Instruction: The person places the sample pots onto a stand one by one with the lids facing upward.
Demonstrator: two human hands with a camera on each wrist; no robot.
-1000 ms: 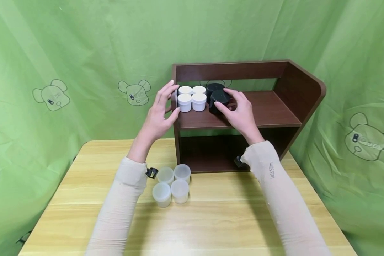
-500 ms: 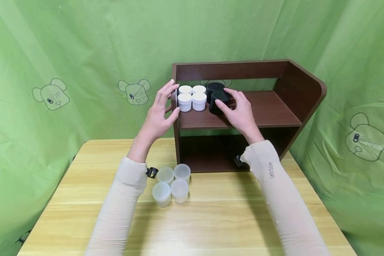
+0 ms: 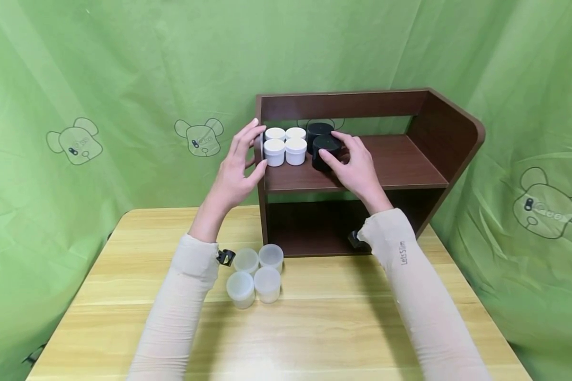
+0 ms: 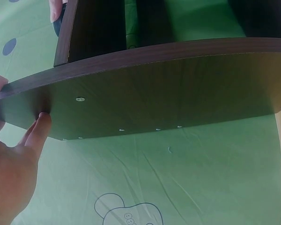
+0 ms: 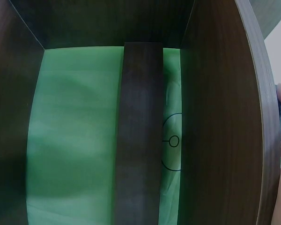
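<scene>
Shelf (image 3: 400,164) lies bare right of the black jars (image 3: 325,145); white jars (image 3: 285,145) crowd its left end

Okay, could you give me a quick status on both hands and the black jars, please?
Left hand braces the shelf's left side panel. Right hand grips front black jar, second black jar behind. White jars close on the left.

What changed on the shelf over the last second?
The right hand slid the front black jar slightly left, toward the white jars, keeping its grip. The left hand stayed on the shelf's left side panel; the rear black jar and clear jars did not move.
</scene>
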